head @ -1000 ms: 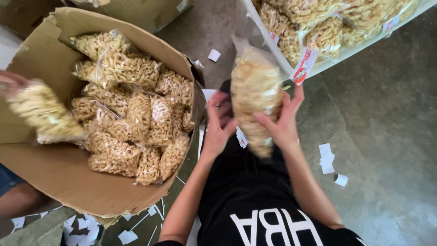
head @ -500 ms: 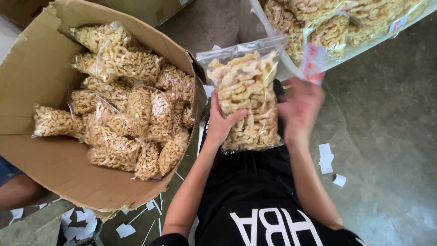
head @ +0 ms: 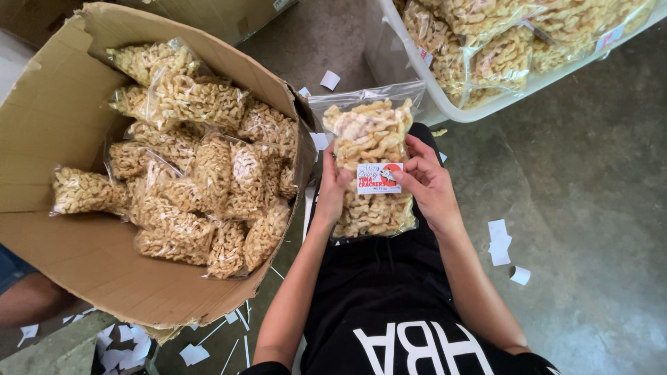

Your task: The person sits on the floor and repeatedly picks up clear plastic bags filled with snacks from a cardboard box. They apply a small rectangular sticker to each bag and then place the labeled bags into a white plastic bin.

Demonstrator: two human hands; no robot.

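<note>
Over my lap I hold a clear plastic bag of pale yellow crackers (head: 368, 139) upright. My left hand (head: 332, 191) grips its left edge. My right hand (head: 425, 182) rests on the bag's front right, its fingers pressing a small rectangular sticker label (head: 379, 178) onto the plastic. The bag's sealed top points away from me. Left of my hands stands a big cardboard box (head: 48, 132), open and filled with several similar cracker bags (head: 201, 187).
A white plastic tub (head: 445, 104) at the upper right holds more cracker bags (head: 500, 48), some with labels. White paper scraps (head: 499, 242) lie on the grey concrete floor. Another person's limb (head: 28, 295) shows at the lower left beside the box.
The bag was turned upright and flat toward me. My right hand, which held the label away from the bag, now presses it on the bag's front. A bag dropped into the box.
</note>
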